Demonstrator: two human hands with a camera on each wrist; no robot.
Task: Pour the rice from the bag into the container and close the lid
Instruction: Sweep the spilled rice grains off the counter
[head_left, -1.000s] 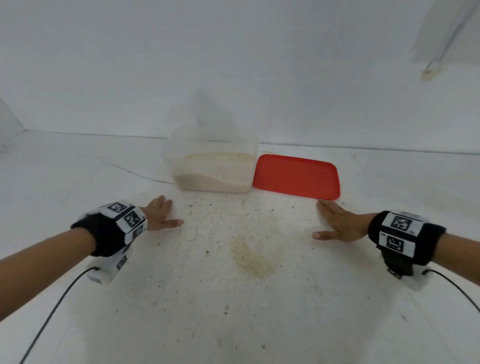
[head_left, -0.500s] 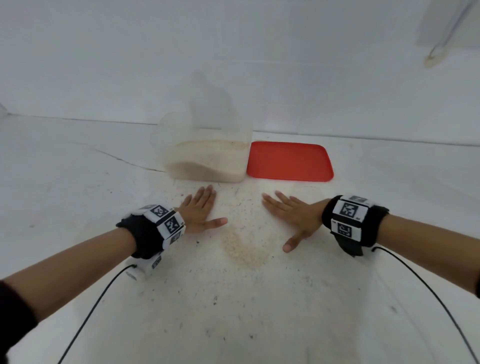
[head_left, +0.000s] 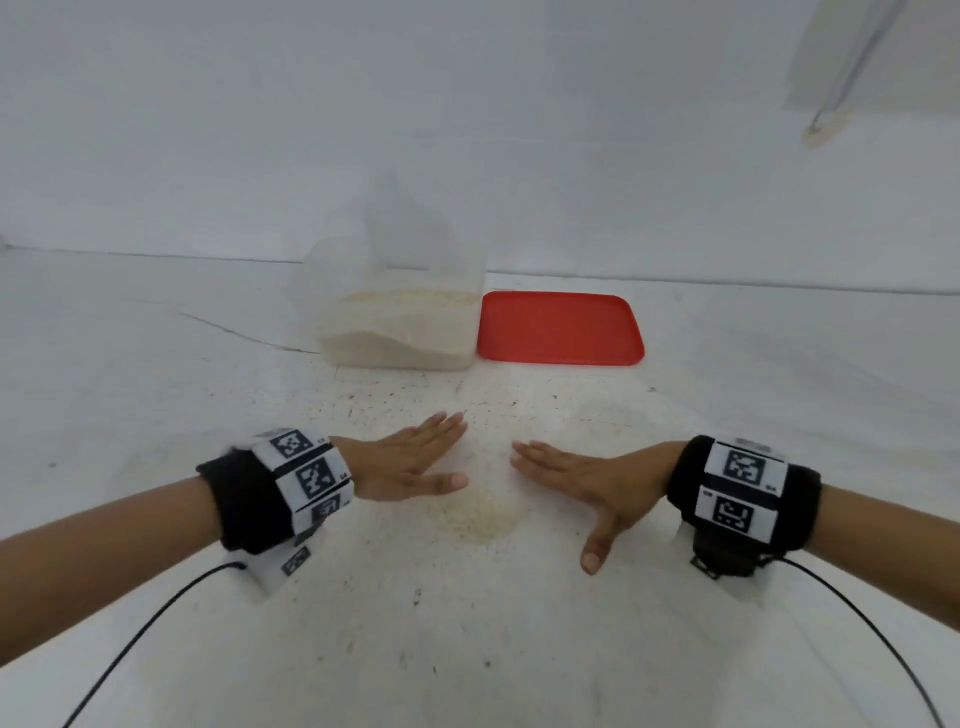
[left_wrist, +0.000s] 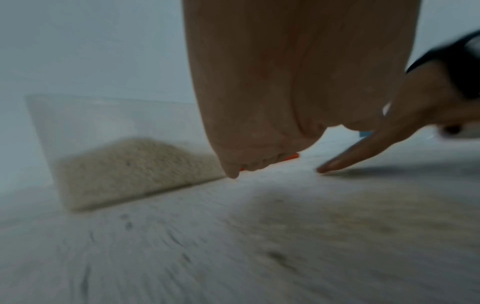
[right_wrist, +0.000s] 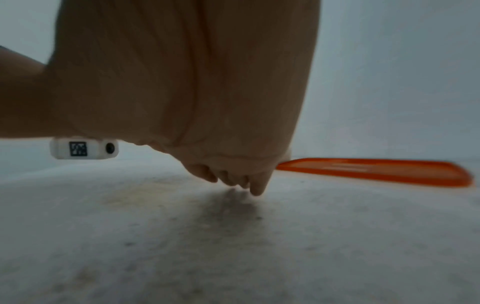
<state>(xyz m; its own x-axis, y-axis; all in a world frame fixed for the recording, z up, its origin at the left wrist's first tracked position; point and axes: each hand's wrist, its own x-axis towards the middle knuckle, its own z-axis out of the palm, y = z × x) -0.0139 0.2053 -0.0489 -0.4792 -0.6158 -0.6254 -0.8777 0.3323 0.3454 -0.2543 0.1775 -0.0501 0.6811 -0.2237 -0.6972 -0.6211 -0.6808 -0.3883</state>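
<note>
flat left grip (head_left: 410, 462), rice (head_left: 400, 348) in lidless container (head_left: 397, 317)

A narrow gap is lying open between the left hand (head_left: 410, 462) and the right hand (head_left: 587, 486), over a small pile of spilled rice (head_left: 480, 517). Farther back, the clear container (head_left: 400, 332) and the red lid (head_left: 558, 328) are standing side by side, blocking that edge of the table (head_left: 156, 389).
</note>
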